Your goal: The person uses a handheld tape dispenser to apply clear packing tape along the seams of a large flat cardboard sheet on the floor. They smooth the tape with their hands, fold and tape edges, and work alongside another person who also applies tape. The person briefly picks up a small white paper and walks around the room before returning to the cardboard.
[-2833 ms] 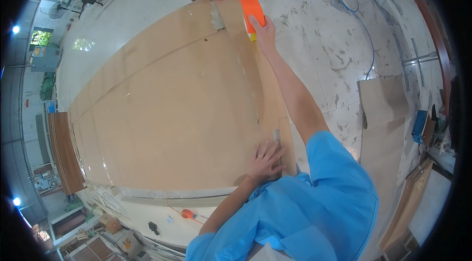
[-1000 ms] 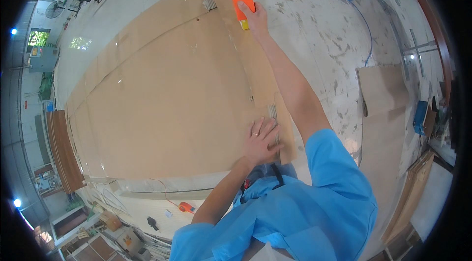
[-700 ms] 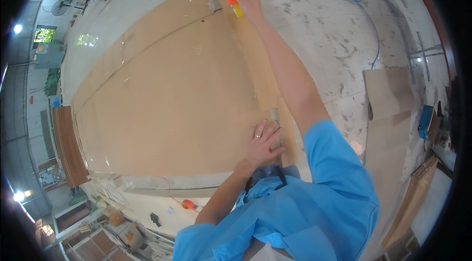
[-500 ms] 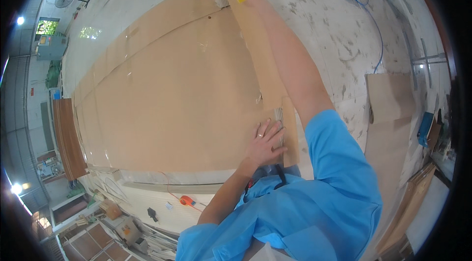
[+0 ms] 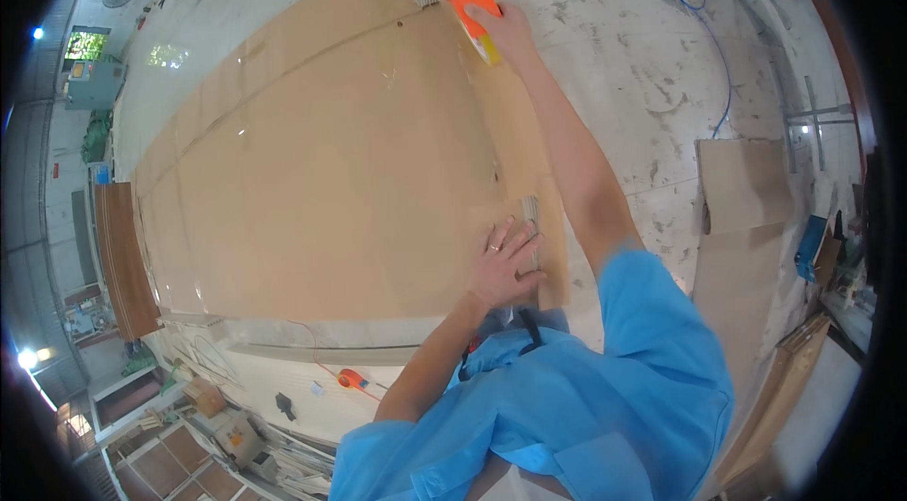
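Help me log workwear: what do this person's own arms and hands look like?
The sleeves are short and blue, leaving both forearms bare. The left hand wears a thin ring; neither it nor the right hand has a glove.

R arm [image 5: 578, 147] is way out fwd, close to full stretch, forearm bare & slanting up & a bit L from the elbow. R wrist [image 5: 524, 65] is approx. in line w/ the forearm. R hand [image 5: 503, 27] is clenched in a grip, thumb pointing L on the near side; other fingers mostly hidden, so exact pos. unclear. L arm [image 5: 436, 355] has a much shorter reach, forearm bare too, angling up & R. L wrist [image 5: 472, 303] looks approx. straight. L hand [image 5: 507, 263] is palm down, flat-ish, fingers fanned fwd, thumb out to the R. Hands well apart, R farther fwd.
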`<state>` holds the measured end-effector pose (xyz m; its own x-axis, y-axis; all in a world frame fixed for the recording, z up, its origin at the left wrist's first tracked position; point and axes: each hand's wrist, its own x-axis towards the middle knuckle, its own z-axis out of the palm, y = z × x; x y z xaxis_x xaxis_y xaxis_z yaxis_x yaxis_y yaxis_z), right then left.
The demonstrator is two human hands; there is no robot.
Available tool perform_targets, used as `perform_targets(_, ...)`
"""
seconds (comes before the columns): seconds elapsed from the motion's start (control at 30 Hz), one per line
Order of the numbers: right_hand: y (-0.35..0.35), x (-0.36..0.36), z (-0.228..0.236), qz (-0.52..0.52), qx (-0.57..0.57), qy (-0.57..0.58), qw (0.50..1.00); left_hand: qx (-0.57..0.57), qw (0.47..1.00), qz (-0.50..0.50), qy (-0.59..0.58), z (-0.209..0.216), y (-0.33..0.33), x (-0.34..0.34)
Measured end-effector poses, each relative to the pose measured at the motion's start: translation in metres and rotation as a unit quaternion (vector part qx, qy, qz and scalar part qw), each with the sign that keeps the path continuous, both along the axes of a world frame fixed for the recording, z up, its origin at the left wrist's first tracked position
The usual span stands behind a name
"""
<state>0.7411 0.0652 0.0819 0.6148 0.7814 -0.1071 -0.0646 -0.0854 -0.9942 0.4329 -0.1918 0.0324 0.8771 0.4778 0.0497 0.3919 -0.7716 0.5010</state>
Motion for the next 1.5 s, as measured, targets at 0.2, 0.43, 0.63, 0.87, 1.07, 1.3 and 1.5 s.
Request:
perform_targets(0.2, -0.108, -0.039, -0.006, -0.021, 0.023, 0.017, 0.999, 0.022, 1.000, 0.002, -0.021, -0.008, -0.002, 0.000)
perform_targets(0.43, -0.214, -0.079, 0.031, -0.030, -0.066, -0.012, 0.997, 0.059, 0.997, -0.015, -0.041, -0.017, -0.003, -0.002)
perform_targets(0.63, -0.332, -0.122, 0.031, -0.054, -0.094, -0.059, 0.992, 0.082, 0.996, -0.018, -0.043, -0.021, -0.003, -0.003)
perform_targets(0.87, -0.459, -0.190, 0.020, -0.063, -0.080, -0.004, 0.995, 0.094, 0.994, -0.029, -0.051, -0.021, -0.002, -0.005)
perform_targets(1.07, -0.535, -0.226, 0.017, -0.051, -0.114, 0.017, 0.992, 0.106, 0.993, -0.040, -0.038, -0.022, -0.001, -0.006)
perform_targets(1.3, -0.564, -0.239, -0.014, -0.032, -0.105, 0.013, 0.994, 0.113, 0.993, -0.037, -0.011, -0.018, 0.004, -0.005)
perform_targets(1.5, -0.616, -0.276, -0.039, -0.033, -0.113, 0.174, 0.978, 0.096, 0.994, -0.041, -0.029, -0.018, 0.001, -0.006)
